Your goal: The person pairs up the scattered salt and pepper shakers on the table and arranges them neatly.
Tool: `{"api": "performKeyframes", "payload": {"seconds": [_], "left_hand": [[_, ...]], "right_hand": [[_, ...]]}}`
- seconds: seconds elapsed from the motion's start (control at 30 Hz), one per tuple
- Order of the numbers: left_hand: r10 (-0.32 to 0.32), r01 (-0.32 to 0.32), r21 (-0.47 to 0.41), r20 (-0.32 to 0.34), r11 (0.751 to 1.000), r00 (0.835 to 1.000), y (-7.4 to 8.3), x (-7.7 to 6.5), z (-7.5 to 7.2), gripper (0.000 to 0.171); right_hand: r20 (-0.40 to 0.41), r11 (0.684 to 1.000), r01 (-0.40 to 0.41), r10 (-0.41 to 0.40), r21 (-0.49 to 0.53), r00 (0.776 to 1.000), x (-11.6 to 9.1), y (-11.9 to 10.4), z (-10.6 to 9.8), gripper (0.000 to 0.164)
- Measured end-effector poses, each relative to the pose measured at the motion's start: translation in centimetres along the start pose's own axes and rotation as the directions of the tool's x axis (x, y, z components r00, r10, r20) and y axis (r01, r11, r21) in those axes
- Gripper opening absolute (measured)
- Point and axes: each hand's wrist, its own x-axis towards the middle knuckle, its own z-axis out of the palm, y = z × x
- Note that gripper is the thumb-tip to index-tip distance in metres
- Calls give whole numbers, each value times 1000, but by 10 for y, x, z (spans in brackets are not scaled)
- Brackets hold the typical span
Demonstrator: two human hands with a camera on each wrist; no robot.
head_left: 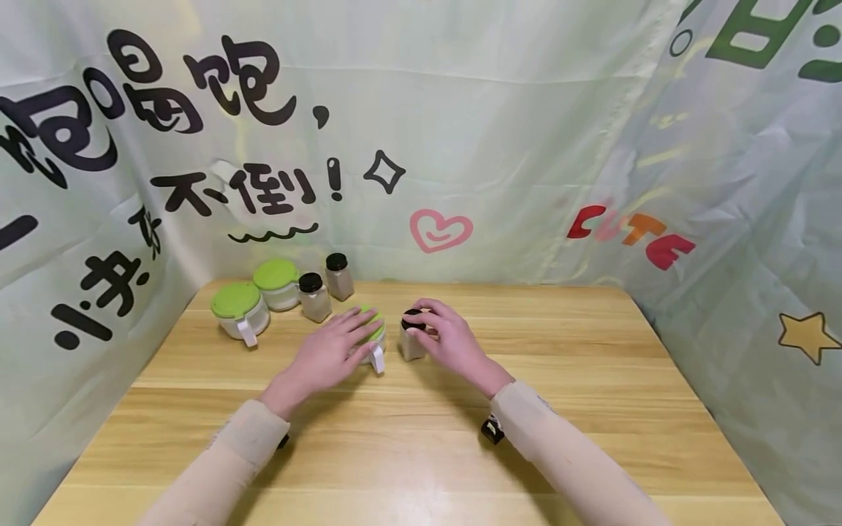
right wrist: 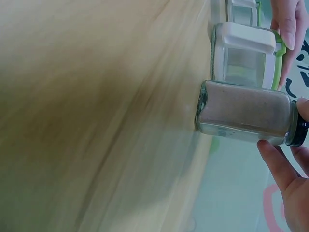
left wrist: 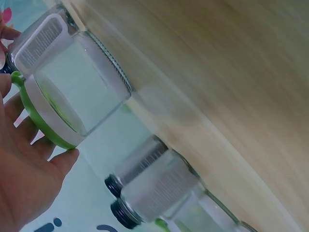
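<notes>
black-capped jar (right wrist: 246, 112) upright beside green-lidded jar (right wrist: 244, 60)

Wood-grain table (head_left: 395, 467): three green-lidded jars (head_left: 240, 314), three black-capped bottles (head_left: 316, 301)

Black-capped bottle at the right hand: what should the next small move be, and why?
Probably the right hand should loosen its fingers and ease off: the black-capped bottle it holds near the top appears to stand upright on the table, close beside the green-lidded jar that the left hand steadies.
</notes>
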Motion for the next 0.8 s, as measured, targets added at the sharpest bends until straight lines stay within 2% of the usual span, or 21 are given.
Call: {"api": "performKeyframes", "payload": {"seconds": [0.2,0.47,0.63,0.8], "left_hand": [[40,-40,5,24,999,999,18,8,4,52],[112,-111,-22,14,994,994,41,15,9,51],[176,-176,-23,12,984,984,57,24,14,50],[254,-254,-19,16,967,967,75,33,19,50]], "right_hand": [[-19,999,-33,33,5,999,-13,5,-13,27],[-31,999,-51,52,12,998,-30,10,-31,27],[-40,997,-71,72,24,997,-44,14,-44,26],[-46,996,-89,90,21,995,-56,15,-56,26]]}}
